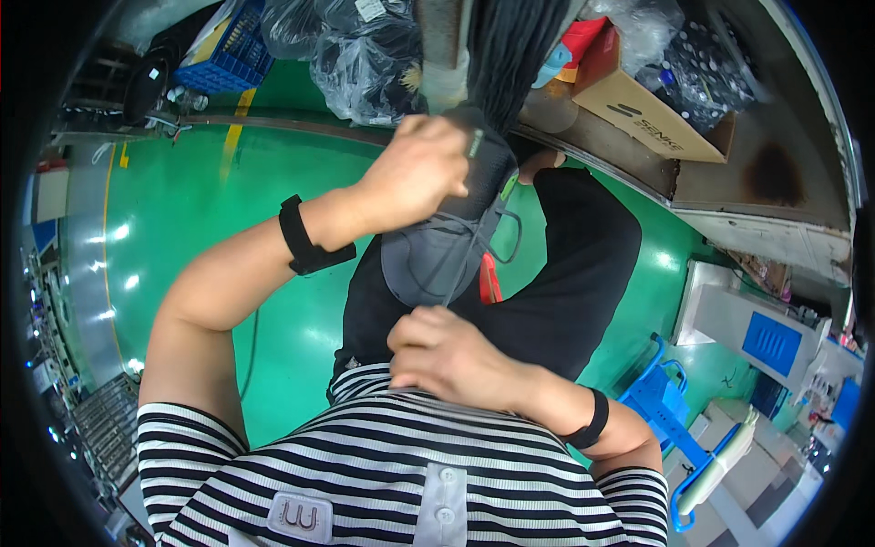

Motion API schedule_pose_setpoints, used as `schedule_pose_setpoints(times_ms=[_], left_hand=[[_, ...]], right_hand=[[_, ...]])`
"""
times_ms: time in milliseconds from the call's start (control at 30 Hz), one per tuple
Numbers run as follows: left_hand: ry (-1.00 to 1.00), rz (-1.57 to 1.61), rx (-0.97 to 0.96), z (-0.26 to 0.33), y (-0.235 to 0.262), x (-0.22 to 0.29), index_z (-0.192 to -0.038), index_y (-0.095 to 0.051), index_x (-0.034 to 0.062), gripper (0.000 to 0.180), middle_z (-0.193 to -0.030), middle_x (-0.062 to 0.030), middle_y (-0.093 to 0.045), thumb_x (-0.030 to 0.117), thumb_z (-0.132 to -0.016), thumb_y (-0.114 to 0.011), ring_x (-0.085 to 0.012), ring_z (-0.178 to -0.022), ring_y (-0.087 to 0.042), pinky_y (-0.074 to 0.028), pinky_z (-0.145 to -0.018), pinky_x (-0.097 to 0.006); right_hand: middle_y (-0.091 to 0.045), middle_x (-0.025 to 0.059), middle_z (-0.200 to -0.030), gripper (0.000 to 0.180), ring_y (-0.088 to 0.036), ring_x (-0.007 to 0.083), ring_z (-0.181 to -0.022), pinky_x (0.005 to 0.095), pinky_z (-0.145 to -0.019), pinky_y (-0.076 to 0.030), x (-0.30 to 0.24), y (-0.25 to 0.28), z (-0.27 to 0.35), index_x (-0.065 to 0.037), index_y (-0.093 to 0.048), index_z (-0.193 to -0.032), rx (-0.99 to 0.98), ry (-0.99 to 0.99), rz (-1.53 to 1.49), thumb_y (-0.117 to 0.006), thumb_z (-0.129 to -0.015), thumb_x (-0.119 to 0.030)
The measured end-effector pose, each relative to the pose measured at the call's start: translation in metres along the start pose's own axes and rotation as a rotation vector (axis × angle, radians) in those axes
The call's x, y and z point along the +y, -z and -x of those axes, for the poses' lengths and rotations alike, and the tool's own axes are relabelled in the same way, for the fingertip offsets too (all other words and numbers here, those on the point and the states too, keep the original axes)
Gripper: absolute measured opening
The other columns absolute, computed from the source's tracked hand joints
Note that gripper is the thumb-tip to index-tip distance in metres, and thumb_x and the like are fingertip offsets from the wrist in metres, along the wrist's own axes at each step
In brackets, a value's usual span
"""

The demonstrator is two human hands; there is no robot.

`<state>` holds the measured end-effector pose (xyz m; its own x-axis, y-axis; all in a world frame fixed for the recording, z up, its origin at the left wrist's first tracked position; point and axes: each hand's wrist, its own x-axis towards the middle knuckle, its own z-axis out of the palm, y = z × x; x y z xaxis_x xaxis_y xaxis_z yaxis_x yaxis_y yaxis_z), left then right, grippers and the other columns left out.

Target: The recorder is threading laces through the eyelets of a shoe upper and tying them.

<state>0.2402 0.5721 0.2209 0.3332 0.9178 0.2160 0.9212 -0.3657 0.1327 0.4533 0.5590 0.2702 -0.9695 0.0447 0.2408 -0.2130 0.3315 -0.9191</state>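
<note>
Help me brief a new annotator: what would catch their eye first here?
Dead centre, the left hand grips a grey shoe from above while the right hand pulls its laces down toward the striped shirt. All around lies a glossy green floor. At upper right sits an open cardboard box, with black plastic bags at top centre.

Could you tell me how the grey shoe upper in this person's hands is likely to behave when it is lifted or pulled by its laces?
The grey shoe upper looks soft: it probably sags and folds rather than keeping shape. The left hand lifts it alone, so it seems light. The laces hang thin and loose, so a pull from the right hand would likely pucker the fabric.
</note>
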Motion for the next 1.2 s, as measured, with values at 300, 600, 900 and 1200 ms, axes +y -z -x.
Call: schedule_pose_setpoints(times_ms=[300, 600, 900, 1200], left_hand=[[0.226, 0.187, -0.053, -0.002, 0.029, -0.009, -0.086, -0.061, 0.0092, 0.030, -0.095, -0.0055, -0.056, 0.027, -0.070, -0.078, -0.0277, -0.103, -0.053, -0.039, -0.090, -0.042], [0.205, -0.018, 0.057, -0.020, 0.013, 0.029, -0.080, -0.063, 0.0080, 0.012, -0.086, -0.0050, -0.057, 0.008, -0.071, -0.072, -0.0240, -0.094, -0.056, -0.037, -0.088, -0.042], [0.168, 0.030, -0.066, -0.016, 0.018, 0.019, -0.083, -0.062, 0.0053, 0.014, -0.091, -0.0073, -0.057, 0.008, -0.072, -0.071, -0.0274, -0.100, -0.054, -0.040, -0.090, -0.042], [0.236, 0.015, -0.201, -0.033, 0.011, 0.027, -0.083, -0.060, 0.0060, 0.015, -0.088, -0.0078, -0.056, 0.010, -0.074, -0.071, -0.0277, -0.094, -0.056, -0.044, -0.081, -0.040]], right_hand=[[-0.050, -0.0039, -0.070, 0.012, -0.047, 0.0057, -0.066, 0.0213, -0.063, -0.038, 0.023, 0.030, 0.033, -0.006, -0.060, -0.093, 0.623, -0.657, -0.640, -0.054, -0.099, -0.014], [-0.066, 0.0017, -0.081, 0.013, -0.058, 0.0036, -0.077, 0.0174, -0.070, -0.044, 0.062, 0.045, 0.035, -0.001, -0.053, -0.110, 0.712, -0.459, -0.736, -0.054, -0.097, -0.003], [-0.067, 0.0025, -0.082, 0.010, -0.061, 0.0050, -0.078, 0.0185, -0.071, -0.047, 0.079, 0.045, 0.032, 0.001, -0.057, -0.104, 0.798, -0.516, -0.636, -0.056, -0.095, 0.000], [-0.059, 0.0035, -0.085, 0.005, -0.055, 0.0215, -0.080, 0.0347, -0.071, -0.044, 0.086, 0.067, 0.011, -0.006, -0.066, -0.086, 0.790, -0.256, 0.374, -0.068, -0.081, -0.007]])
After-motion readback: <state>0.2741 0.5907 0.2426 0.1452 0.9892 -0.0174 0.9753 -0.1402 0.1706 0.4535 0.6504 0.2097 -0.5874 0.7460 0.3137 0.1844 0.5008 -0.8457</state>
